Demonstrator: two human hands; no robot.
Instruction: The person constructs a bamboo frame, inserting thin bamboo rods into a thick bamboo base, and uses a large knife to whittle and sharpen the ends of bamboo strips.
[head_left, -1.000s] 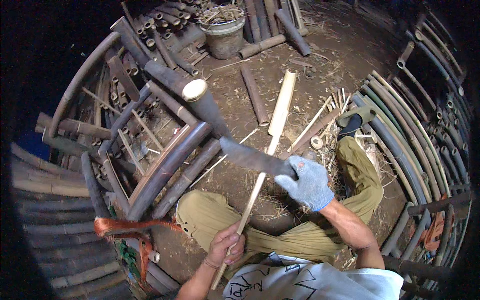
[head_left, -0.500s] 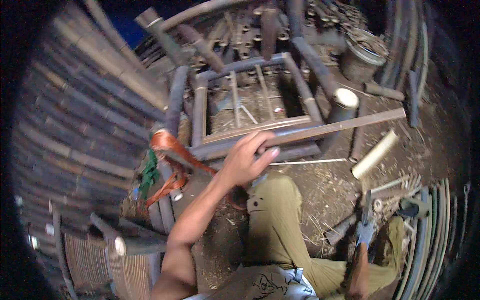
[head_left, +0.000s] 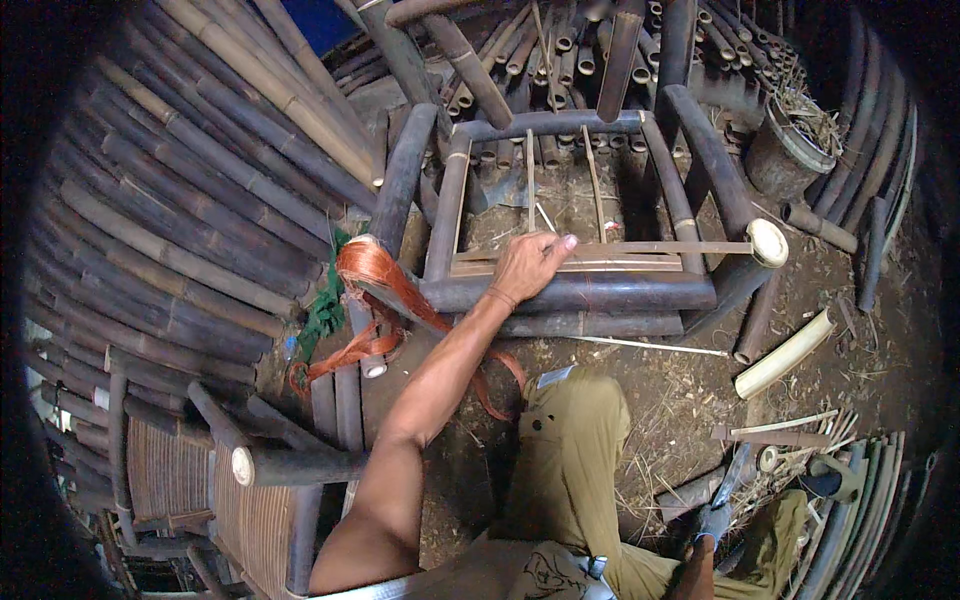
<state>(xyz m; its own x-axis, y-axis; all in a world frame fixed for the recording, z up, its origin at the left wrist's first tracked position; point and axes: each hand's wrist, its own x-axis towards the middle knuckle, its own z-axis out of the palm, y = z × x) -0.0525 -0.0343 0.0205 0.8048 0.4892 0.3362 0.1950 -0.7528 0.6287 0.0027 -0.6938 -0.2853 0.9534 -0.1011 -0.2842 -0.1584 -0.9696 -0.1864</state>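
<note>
My left hand (head_left: 530,270) is closed on a long, flat bamboo strip (head_left: 660,248). That strip lies across the front part of a dark bamboo chair frame (head_left: 600,293), its right end by the pale cut top of the front right post. Pale slats (head_left: 620,267) run along the front rail beneath the strip, and two thin crosspieces (head_left: 531,190) span the seat opening from front to back. Low at the right, my right hand (head_left: 712,524), in a grey-blue glove, is closed on a knife (head_left: 735,474) with its blade pointing away from me.
Orange raffia-like fibre (head_left: 375,268) hangs at the frame's left arm. Dark bamboo poles (head_left: 180,190) lean at the left. A slatted bamboo seat (head_left: 260,510) stands lower left. A split pale bamboo piece (head_left: 785,355), offcuts and a bucket of shavings (head_left: 790,150) are at the right.
The strip, held raised and slanting up to the right before, is now lowered across the chair's front rail. My view has shifted, and the knife in my right hand has tilted to the right.
</note>
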